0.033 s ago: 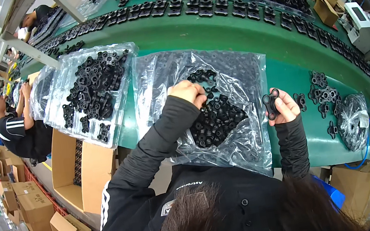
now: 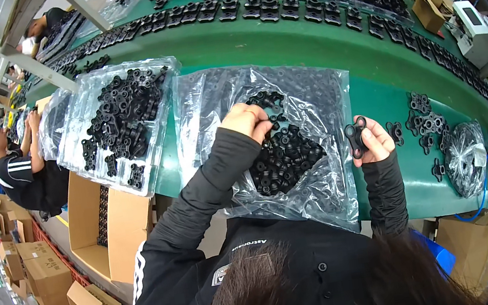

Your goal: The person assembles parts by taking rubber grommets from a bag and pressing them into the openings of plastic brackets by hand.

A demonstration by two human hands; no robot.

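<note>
My left hand (image 2: 245, 122) is over the torn opening of a clear plastic bag (image 2: 200, 105). Its thumb and fingers are pinched together; what they hold, if anything, is too small to make out. Under it, inside the bag, lies a heap of small round black parts (image 2: 285, 159). Just off the bag's right edge, my right hand (image 2: 378, 143) grips a black lobed plastic part (image 2: 355, 138) with round holes, held upright between thumb and fingers. More lobed black parts (image 2: 428, 123) lie on the green table to the right.
A clear tray (image 2: 74, 123) of black lobed parts stands left of the bag. Beyond it runs a green conveyor (image 2: 229, 45) with rows of black parts. A wrapped plastic bundle (image 2: 466, 158) sits far right. An open carton (image 2: 127, 231) is below left. A co-worker (image 2: 24, 164) works at left.
My left hand has shifted very slightly upward over the bag opening, still pinched. My right hand keeps the lobed part in the same place.
</note>
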